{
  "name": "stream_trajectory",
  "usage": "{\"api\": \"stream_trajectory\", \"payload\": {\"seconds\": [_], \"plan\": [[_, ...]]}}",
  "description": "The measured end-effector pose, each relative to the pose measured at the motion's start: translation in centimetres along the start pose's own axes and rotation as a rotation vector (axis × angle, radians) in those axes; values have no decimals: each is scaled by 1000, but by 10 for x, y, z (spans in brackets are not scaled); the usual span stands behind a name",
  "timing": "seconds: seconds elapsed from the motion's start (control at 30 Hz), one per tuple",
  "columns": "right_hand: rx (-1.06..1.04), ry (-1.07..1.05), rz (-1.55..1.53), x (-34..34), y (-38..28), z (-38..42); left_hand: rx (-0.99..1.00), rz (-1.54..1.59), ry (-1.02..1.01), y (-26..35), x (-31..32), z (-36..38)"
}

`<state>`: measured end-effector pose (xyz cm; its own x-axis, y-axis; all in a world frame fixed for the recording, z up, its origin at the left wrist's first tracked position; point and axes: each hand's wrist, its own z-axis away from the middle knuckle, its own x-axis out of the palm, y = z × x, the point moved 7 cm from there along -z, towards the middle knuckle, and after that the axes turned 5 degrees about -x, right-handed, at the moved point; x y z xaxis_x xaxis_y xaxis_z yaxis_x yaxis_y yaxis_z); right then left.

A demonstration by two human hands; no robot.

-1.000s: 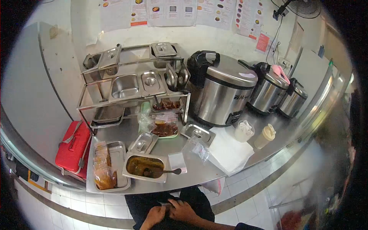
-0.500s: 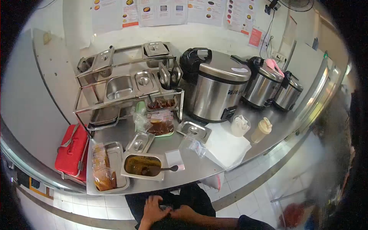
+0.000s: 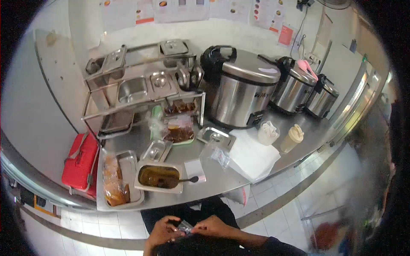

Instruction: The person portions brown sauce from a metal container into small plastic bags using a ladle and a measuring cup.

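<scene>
Low in the head view, in front of the dark clothing, my left hand [image 3: 164, 230] and my right hand [image 3: 212, 226] hold a small clear plastic bag [image 3: 185, 228] between them. Fingers of both hands are closed on its edges. Just beyond, on the metal table, stands a steel pan [image 3: 140, 187] of dark yellow-brown sauce with a black-handled spoon [image 3: 193, 179] resting in it. Left of it, a steel tray [image 3: 136, 197] carries filled plastic packets [image 3: 114, 187] of orange-brown food. Flat clear bags [image 3: 195, 170] lie to the pan's right.
A steel rack [image 3: 106, 112] with pans and lids stands at the back. Large rice cookers [image 3: 243, 94] line the right rear. White paper [image 3: 254, 160], a cup [image 3: 268, 134] and a squeeze bottle [image 3: 292, 140] sit at right. A red bag [image 3: 80, 164] is beyond the left edge.
Both hands have risen slightly, and the small clear bag now shows between them. The spoon appears lower in the sauce. The view has tilted a little.
</scene>
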<state>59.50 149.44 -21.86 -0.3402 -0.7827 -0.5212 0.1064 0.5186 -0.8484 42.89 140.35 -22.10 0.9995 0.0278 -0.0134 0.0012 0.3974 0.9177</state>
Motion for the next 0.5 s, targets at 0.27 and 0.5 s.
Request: {"api": "stream_trajectory", "payload": {"seconds": [0.27, 0.5], "plan": [[-166, 245, 423, -42, -64, -22, 432, -853, 344, 96, -7, 44], [-409, 91, 541, -18, -133, -68, 593, -601, 578, 93, -34, 48]]}}
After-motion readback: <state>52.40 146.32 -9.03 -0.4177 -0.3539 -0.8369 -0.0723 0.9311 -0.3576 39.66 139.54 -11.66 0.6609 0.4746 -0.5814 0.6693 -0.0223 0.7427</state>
